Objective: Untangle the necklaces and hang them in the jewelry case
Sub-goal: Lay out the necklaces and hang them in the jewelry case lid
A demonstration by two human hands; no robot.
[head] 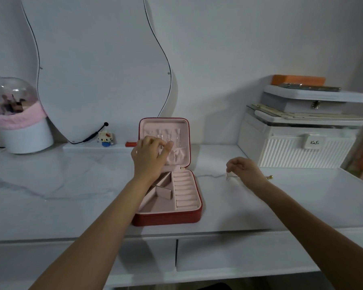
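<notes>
A red jewelry case [168, 218] with a pink lining stands open at the middle of the white table. Its upright lid [182, 130] carries a row of small hooks and a pocket. My left hand [149, 153] is up against the lid just below the hooks, fingers curled and pinched; whether it holds a chain I cannot tell. To the right of the case my right hand [244, 169] pinches a thin pale necklace [210, 176]. The chain trails left across the table toward the case, and a short length dangles from my fingers.
A curvy mirror [96, 65] leans on the wall behind the case. A domed makeup holder [19, 124] stands at the far left. White storage boxes [298, 147] are stacked at the right. A small toy figure [106, 138] sits by the mirror's cable. Drawers lie under the table's front edge.
</notes>
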